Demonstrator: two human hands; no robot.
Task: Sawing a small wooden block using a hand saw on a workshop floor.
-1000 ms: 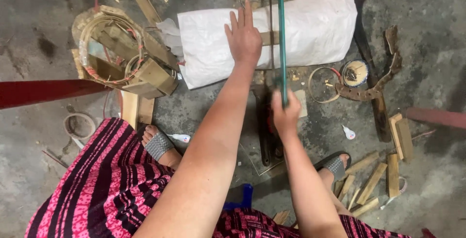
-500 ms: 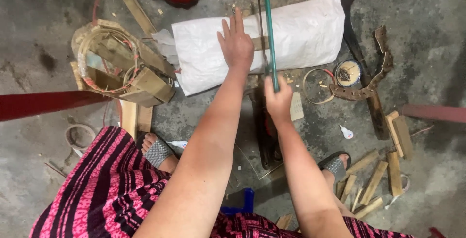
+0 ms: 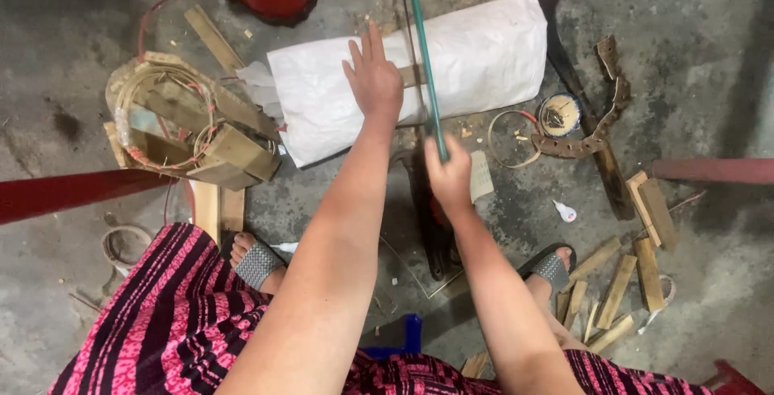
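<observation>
Centre of frame: a person sat over a concrete floor [image 3: 709,64] strewn with wood scraps.
Left hand [image 3: 372,81]: fingers spread, palm flat on the white sack [image 3: 484,56].
Right hand [image 3: 448,176]: closed around the green strip [image 3: 422,56], which ran up past the top edge.
Blade [image 3: 427,218]: dark, lying below the right hand.
Coiled frame [image 3: 181,129]: at the left, apart from both hands.
Progress: strip held whole, seemingly unworked; cut billets [image 3: 617,290] lay lower right.
</observation>
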